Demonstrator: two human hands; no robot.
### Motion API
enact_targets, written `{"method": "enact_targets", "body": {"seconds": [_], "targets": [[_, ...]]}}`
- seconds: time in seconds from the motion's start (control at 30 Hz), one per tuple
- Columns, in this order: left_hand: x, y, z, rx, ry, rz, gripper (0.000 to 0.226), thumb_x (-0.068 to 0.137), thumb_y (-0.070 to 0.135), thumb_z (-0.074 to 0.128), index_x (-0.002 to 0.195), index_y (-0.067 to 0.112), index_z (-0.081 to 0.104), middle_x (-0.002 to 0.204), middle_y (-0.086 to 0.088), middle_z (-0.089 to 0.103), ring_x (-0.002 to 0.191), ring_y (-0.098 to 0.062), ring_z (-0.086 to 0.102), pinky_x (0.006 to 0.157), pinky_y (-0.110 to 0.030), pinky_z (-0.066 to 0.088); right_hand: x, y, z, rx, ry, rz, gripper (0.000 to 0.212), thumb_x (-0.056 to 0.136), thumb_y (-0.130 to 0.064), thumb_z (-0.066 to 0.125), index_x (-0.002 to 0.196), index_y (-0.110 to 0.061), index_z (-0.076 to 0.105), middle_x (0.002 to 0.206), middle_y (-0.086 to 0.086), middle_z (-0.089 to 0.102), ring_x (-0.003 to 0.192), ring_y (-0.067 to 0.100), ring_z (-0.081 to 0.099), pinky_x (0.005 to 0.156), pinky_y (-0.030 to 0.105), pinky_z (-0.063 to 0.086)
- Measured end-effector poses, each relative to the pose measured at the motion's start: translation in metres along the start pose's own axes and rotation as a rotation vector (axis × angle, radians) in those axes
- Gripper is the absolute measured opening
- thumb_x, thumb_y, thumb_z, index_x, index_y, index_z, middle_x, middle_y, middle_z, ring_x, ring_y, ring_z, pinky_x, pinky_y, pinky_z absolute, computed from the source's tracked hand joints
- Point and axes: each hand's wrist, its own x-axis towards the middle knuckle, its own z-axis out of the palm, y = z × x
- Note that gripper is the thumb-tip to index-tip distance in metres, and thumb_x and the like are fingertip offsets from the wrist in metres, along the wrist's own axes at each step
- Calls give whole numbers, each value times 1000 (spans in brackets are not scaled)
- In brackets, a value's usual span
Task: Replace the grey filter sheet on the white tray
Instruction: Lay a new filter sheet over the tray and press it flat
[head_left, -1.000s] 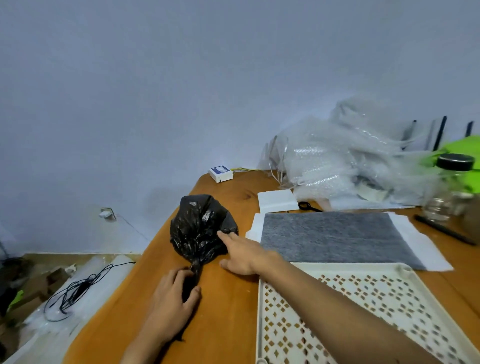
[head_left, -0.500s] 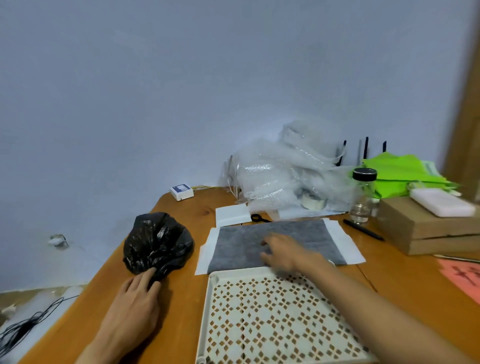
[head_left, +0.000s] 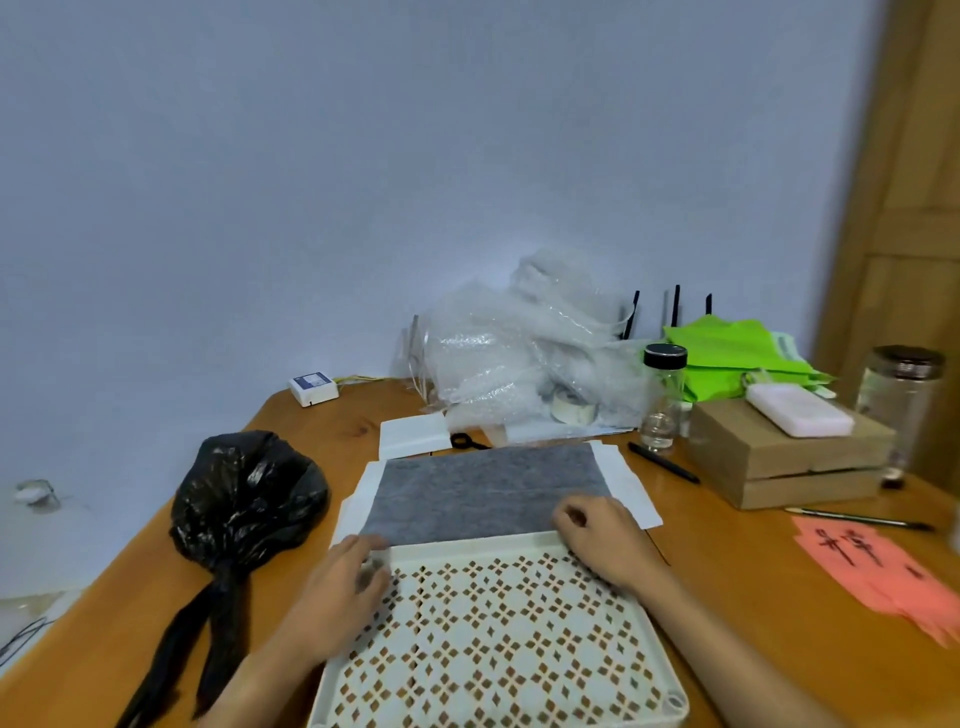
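Note:
The grey filter sheet lies flat on white paper just beyond the white perforated tray, which sits bare at the table's near edge. My left hand rests at the tray's far left corner, fingertips on the sheet's near left corner. At the tray's far right corner, my right hand covers the sheet's near right corner with curled fingers. Whether either hand pinches the sheet is hidden by the fingers.
A tied black plastic bag lies left of the sheet. Bubble wrap, a glass jar, cardboard boxes, a black pen and pink papers crowd the back and right. The table's left edge drops to the floor.
My left hand left the black bag and moved right to the sheet's near left corner. My right hand shifted from the sheet's middle to its near right corner. The view turned right.

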Motion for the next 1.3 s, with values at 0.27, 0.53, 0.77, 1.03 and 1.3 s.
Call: {"method": "enact_targets", "body": {"seconds": [0.27,0.53,0.77,1.03,1.3], "targets": [[0,2,-3,22,165,-14,9,101,30,57,102,34,65,100,17,62,92,1,58,76,-16,46,-15,12,13,199,43,-9,24,98,-26,57,82,-30,75,82,-23,72,80,-7,64,71,21,53],[54,-26,-23,365,21,-47,34,98,42,59,133,40,56,128,9,52,113,-13,57,89,-24,50,-7,36,3,346,346,195,18,99,-19,58,87,-25,70,88,-8,70,85,11,63,68,32,47],[89,-18,-39,461,-312,-7,39,91,43,71,129,37,66,124,7,68,108,-14,63,96,-35,55,-2,46,6,264,345,258,13,99,-19,57,96,-22,70,96,-1,69,91,18,62,75,37,49],[93,-7,-36,536,-338,52,15,91,28,68,103,22,74,105,-1,74,96,-22,66,84,-36,56,-2,43,5,230,302,262,15,100,-17,56,102,-18,70,101,3,69,94,20,61,76,36,46],[78,-21,-35,620,7,299,17,97,25,51,105,15,61,104,-3,59,92,-20,56,75,-34,51,-5,42,4,162,351,241,13,98,-15,57,102,-17,70,108,4,63,100,20,56,81,35,40]]}}
